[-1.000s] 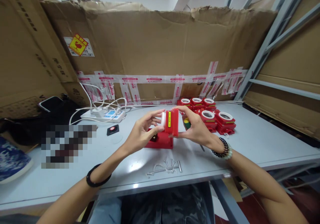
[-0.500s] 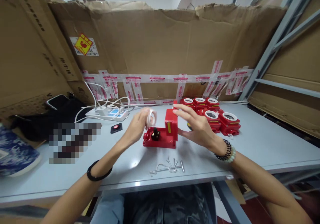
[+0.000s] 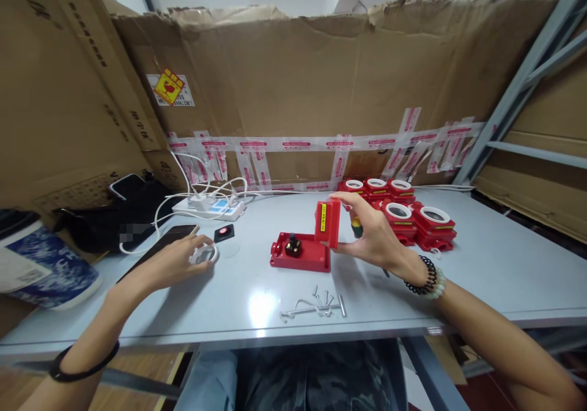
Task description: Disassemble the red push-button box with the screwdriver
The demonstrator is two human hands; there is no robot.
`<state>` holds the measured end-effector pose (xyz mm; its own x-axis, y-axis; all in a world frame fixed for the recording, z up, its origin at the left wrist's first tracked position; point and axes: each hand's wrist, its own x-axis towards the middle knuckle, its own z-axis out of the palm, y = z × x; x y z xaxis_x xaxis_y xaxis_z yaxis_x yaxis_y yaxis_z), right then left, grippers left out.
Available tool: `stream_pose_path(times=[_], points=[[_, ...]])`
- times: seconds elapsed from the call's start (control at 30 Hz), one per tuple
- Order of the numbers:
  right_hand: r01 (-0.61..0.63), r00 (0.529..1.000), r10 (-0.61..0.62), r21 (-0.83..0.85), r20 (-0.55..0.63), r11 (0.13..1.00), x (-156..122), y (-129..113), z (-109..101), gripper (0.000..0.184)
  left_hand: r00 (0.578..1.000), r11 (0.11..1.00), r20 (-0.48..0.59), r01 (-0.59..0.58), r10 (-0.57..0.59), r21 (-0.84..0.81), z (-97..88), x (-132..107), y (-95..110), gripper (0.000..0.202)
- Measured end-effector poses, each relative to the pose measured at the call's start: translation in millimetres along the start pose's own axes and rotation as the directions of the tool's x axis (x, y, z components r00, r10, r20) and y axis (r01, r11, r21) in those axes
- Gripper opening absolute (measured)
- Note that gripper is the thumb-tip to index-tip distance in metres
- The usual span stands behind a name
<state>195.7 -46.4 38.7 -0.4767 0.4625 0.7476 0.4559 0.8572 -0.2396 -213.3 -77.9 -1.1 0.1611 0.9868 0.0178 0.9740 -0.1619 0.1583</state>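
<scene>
My left hand (image 3: 181,261) is low over the left of the table, its fingers closed around a white ring (image 3: 213,253). A thin clear disc (image 3: 232,250) lies just right of it. My right hand (image 3: 373,233) grips a red box cover (image 3: 327,222) with a yellow label, thumb below and fingers on top. The cover stands on its side at the right end of a red base (image 3: 300,263), which carries a black part with brass-coloured terminals (image 3: 293,247). A screwdriver (image 3: 356,225) with a yellow-green handle is partly hidden behind my right hand.
Several red boxes with white rings (image 3: 398,211) stand at the back right. Loose screws and a metal pin (image 3: 321,307) lie near the front edge. Further left are a small black square (image 3: 224,233), a power strip (image 3: 220,208), a dark phone-like slab (image 3: 172,236) and a blue patterned cup (image 3: 55,264).
My left hand has moved left and down to the table with the white ring, away from the red base. My right hand still holds the cover, now turned slightly.
</scene>
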Motion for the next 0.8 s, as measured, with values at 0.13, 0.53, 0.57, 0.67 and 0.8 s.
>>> stream_pose_path(times=[0.13, 0.53, 0.57, 0.67, 0.8], points=[[-0.139, 0.99, 0.14, 0.121, 0.003, 0.983, 2, -3, -1, 0.073, 0.99, 0.998, -0.131, -0.057, 0.055, -0.014, -2.9, 6, 21, 0.059], [-0.346, 0.922, 0.158, 0.568, 0.354, 0.747, 12, -2, -8, 0.034, 0.531, 0.554, -0.447, -0.827, 0.72, -0.089, -48.7, 37, 194, 0.071], [-0.397, 0.9, 0.173, 0.59, 0.4, 0.703, 13, -1, -8, 0.036, 0.522, 0.541, -0.427, -0.837, 0.739, -0.086, -49.2, 38, 195, 0.069], [-0.505, 0.84, 0.182, 0.613, 0.511, 0.607, 15, 0, -2, 0.039, 0.534, 0.54, -0.389, -0.835, 0.751, -0.102, -48.2, 36, 191, 0.062], [-0.547, 0.811, 0.192, 0.601, 0.552, 0.583, 17, 0, 9, 0.041, 0.585, 0.58, -0.402, -0.801, 0.705, -0.149, -40.9, 39, 175, 0.055]])
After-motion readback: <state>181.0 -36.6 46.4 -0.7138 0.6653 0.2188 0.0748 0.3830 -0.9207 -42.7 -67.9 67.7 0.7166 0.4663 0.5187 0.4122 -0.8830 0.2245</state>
